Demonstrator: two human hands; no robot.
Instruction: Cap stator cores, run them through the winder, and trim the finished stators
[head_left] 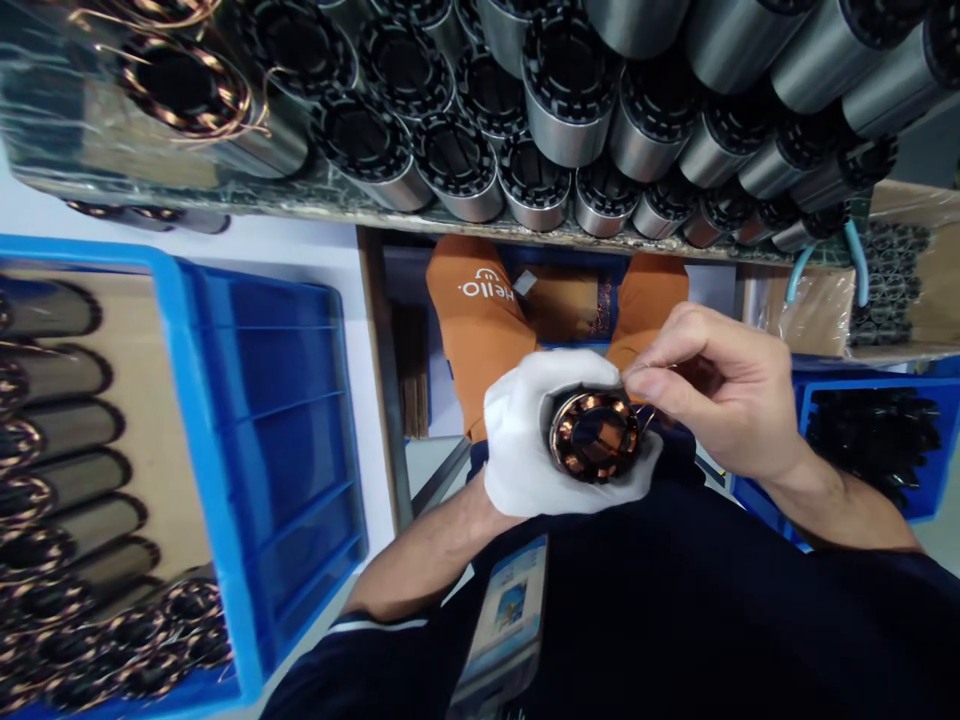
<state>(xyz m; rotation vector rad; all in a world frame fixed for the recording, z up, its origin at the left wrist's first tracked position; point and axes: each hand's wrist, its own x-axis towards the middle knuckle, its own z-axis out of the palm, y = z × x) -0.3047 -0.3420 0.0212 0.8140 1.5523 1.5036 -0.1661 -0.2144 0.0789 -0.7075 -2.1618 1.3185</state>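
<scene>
My left hand [525, 440], in a white glove, is wrapped round a motor stator [596, 436] above my lap. The stator's open end faces up, showing a ring of copper windings and a dark bore. At its right rim, my bare right hand [712, 390] pinches a thin copper wire [649, 412] between thumb and forefinger. The wire leads from the windings toward those fingertips; the rest of it is hidden by the fingers. Most of the stator's body is covered by the glove.
Several stators without copper [570, 100] stand on the bench ahead, with a wound stator [187, 90] at its left. Blue-handled pliers [855, 262] hang at the bench's right edge. A blue crate [270, 400] of wound stators is at left; a blue bin [949, 440] of black parts at right.
</scene>
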